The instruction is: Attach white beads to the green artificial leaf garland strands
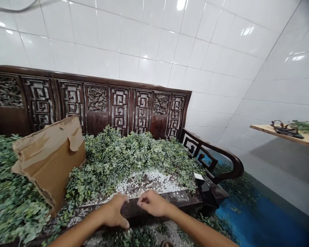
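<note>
Over the front edge of a dark carved wooden bench [179, 200] are both my hands. My left hand [114, 210] is open, thumb spread away from the fingers, and I see nothing in it. My right hand [154, 203] is closed, its fingers curled in towards the thumb; whether something small is in them I cannot make out. Just beyond the hands, small white pellets [157, 181] lie scattered on the seat. Behind the pellets spreads a heap of green artificial leaf sprigs [139, 151].
A torn cardboard sheet [51, 157] stands among the leaves on the left. At the bench's right end lies a black flat item with a white phone-like object [198, 176]. A wooden shelf [262, 129] holds eyeglasses [284, 127]. Blue sheeting [262, 219] covers the floor at right.
</note>
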Action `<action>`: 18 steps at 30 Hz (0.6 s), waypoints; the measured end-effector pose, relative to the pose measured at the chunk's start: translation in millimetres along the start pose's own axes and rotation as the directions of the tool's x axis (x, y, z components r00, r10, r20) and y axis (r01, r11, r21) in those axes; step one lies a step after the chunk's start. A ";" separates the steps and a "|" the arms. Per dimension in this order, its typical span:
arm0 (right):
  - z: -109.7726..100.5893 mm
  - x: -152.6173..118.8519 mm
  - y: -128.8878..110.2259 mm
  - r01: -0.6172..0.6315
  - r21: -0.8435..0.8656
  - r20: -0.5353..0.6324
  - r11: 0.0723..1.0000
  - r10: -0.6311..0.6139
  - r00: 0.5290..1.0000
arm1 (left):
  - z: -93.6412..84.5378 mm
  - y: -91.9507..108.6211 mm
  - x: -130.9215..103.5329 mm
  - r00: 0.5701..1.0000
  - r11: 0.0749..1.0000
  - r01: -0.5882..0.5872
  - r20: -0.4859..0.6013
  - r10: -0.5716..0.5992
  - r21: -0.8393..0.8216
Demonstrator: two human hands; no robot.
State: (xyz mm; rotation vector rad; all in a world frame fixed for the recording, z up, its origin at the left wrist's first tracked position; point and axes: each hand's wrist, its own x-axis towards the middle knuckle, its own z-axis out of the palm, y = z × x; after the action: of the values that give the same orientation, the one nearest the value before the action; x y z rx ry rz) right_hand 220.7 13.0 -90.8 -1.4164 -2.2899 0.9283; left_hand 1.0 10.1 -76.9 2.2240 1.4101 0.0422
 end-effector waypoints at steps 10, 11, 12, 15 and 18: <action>-32.4 3.0 56.5 -0.164 -0.214 -0.135 0.963 0.137 0.981 | -36.3 -83.9 21.7 0.941 0.902 0.242 -0.311 -0.130 0.357; -34.8 2.6 60.6 -0.187 -0.243 -0.153 0.952 0.153 0.976 | -32.8 -84.9 23.2 0.946 0.900 0.217 -0.309 -0.098 0.379; -36.7 2.1 63.9 -0.209 -0.271 -0.167 0.940 0.168 0.971 | -28.8 -84.4 25.0 0.952 0.898 0.181 -0.301 -0.057 0.402; -36.6 1.1 68.2 -0.269 -0.351 -0.193 0.897 0.211 0.958 | -16.7 -78.1 32.2 0.969 0.884 0.050 -0.237 0.070 0.465; -29.2 1.8 64.8 -0.315 -0.430 -0.207 0.846 0.248 0.947 | -10.3 -72.5 40.7 0.973 0.867 -0.017 -0.191 0.128 0.497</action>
State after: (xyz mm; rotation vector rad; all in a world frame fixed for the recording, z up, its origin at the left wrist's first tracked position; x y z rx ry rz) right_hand 280.5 45.3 -111.6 -1.9860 -2.3224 0.3311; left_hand -44.0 73.4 -108.4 2.7655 1.5894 -0.0582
